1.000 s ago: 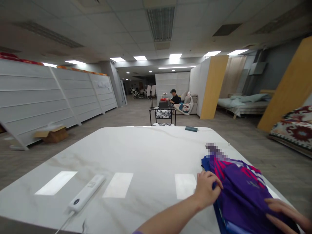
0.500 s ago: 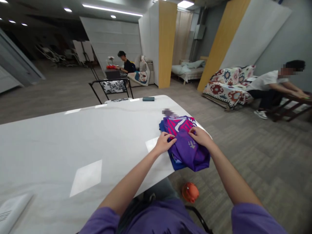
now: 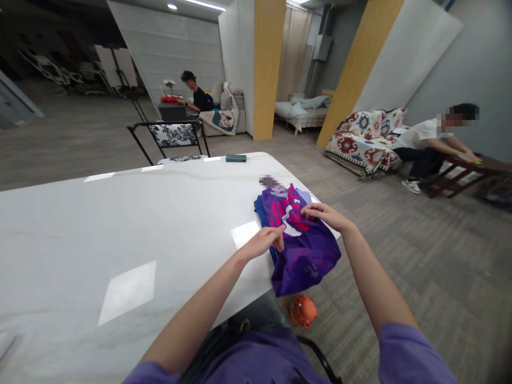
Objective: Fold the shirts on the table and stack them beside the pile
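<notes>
A purple garment with pink stripes and white marks (image 3: 304,250) lies at the right edge of the white table (image 3: 120,224), its lower part hanging over the edge. A blue cloth (image 3: 261,210) shows under it on its left side. My left hand (image 3: 266,240) pinches the garment's left edge with closed fingers. My right hand (image 3: 322,213) rests on the top of the garment, its fingers bent onto the fabric.
A dark flat case (image 3: 236,158) lies at the table's far edge, with a patterned chair (image 3: 172,136) behind it. An orange object (image 3: 303,311) sits on the floor by my seat. One person sits far back (image 3: 196,97); another leans over a low table at right (image 3: 428,138).
The view has swung down and right. My hands have drawn the purple garment toward the table's edge, so more of it now hangs over. My right hand moved from its near end to its top.
</notes>
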`<state>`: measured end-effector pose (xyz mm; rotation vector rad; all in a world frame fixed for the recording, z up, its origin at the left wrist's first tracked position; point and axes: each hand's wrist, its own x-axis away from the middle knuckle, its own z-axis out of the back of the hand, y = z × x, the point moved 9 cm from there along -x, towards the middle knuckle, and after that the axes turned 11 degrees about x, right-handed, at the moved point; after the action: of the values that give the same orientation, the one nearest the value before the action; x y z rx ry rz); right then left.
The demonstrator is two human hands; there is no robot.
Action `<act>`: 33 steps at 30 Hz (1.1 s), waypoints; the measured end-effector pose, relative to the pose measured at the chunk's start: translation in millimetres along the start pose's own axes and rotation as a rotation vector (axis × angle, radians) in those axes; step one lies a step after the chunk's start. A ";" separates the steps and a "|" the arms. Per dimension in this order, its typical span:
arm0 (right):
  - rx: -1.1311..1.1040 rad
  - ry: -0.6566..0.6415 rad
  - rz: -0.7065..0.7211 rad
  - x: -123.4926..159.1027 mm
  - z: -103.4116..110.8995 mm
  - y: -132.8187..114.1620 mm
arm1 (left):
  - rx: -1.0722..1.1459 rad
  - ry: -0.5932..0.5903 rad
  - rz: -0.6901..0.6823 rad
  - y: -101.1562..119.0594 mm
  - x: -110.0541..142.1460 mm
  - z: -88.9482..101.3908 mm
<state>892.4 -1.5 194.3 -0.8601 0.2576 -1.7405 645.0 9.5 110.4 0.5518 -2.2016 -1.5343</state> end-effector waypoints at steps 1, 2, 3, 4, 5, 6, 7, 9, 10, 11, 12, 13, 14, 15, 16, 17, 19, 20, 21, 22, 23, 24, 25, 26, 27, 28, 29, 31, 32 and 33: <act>0.016 0.056 -0.033 -2.8 7.7 2.0 | 0.002 0.063 0.006 -5.7 -4.7 10.2; 0.079 0.150 -0.088 -6.7 17.4 6.2 | -0.002 0.134 0.011 -11.7 -9.4 20.7; 0.176 0.244 -0.144 -11.2 25.5 9.6 | -0.010 0.206 0.016 -17.7 -13.7 30.5; 0.286 0.313 -0.183 -16.4 29.3 10.3 | -0.019 0.269 0.023 -23.4 -17.6 38.4; 0.387 0.341 -0.201 -22.6 27.8 8.4 | -0.027 0.317 0.031 -28.5 -21.2 43.7; 0.469 0.332 -0.196 -29.1 21.6 4.4 | -0.033 0.350 0.039 -32.9 -24.3 46.3; 0.534 0.302 -0.177 -34.6 12.5 -1.1 | -0.038 0.369 0.045 -36.0 -26.8 46.6; 0.649 0.232 -0.134 -39.7 -5.8 -13.4 | -0.042 0.377 0.043 -38.0 -29.4 42.5; 0.711 0.207 -0.124 -39.2 -12.3 -18.8 | -0.043 0.375 0.035 -37.0 -29.2 39.6; 0.771 0.188 -0.124 -37.2 -16.3 -23.0 | -0.044 0.374 0.025 -35.0 -28.1 37.2; 0.816 0.180 -0.131 -34.2 -17.1 -26.0 | -0.043 0.375 0.014 -32.4 -26.1 35.7; 0.839 0.190 -0.141 -30.5 -14.4 -28.5 | -0.040 0.376 0.006 -29.5 -23.7 35.1; 0.830 0.214 -0.146 -26.5 -8.9 -31.4 | -0.034 0.374 0.001 -26.6 -21.0 35.5; 0.783 0.253 -0.139 -22.3 -1.1 -35.4 | -0.023 0.368 0.000 -23.9 -18.3 36.6; 0.693 0.288 -0.117 -17.8 7.2 -40.8 | -0.008 0.359 0.005 -21.5 -15.8 38.5; 0.562 0.310 -0.081 -13.2 15.1 -47.7 | 0.011 0.351 0.015 -19.3 -13.6 41.1; 0.218 0.310 0.001 -2.6 28.0 -67.0 | 0.067 0.344 0.045 -14.6 -10.7 47.8; 0.039 0.293 0.033 3.7 32.6 -79.4 | 0.103 0.346 0.060 -11.2 -10.1 51.2; -0.122 0.270 0.054 10.4 35.8 -93.7 | 0.143 0.348 0.072 -6.6 -10.1 53.9; -0.255 0.244 0.070 17.2 37.6 -109.8 | 0.185 0.342 0.080 -0.2 -10.6 55.1; -0.357 0.219 0.085 24.0 38.5 -127.6 | 0.226 0.328 0.081 8.4 -11.1 54.7; -0.427 0.184 0.104 30.0 37.6 -146.9 | 0.264 0.305 0.075 19.4 -11.0 53.1; -0.465 0.137 0.127 35.1 35.1 -167.1 | 0.297 0.280 0.060 32.7 -9.6 51.0; -0.475 0.082 0.155 39.2 31.7 -187.7 | 0.330 0.246 0.036 48.2 -6.3 48.4; -0.461 0.025 0.186 42.4 27.7 -207.7 | 0.364 0.205 0.004 65.5 -0.8 45.7; -0.430 -0.026 0.217 44.6 24.2 -226.5 | 0.399 0.163 -0.035 83.8 7.4 44.0; -0.386 -0.064 0.247 45.9 21.8 -243.7 | 0.427 0.131 -0.076 102.3 18.1 44.6; -0.291 -0.073 0.317 45.8 24.0 -274.5 | 0.455 0.133 -0.153 136.8 45.7 56.5; -0.248 -0.044 0.358 44.9 28.8 -289.1 | 0.455 0.178 -0.187 152.5 61.6 68.7; -0.209 0.005 0.405 44.0 35.7 -303.9 | 0.451 0.249 -0.219 167.4 78.5 84.5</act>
<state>685.1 75.2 410.5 -0.8827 0.5835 -1.3533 518.7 87.8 249.0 1.0897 -2.3469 -0.9842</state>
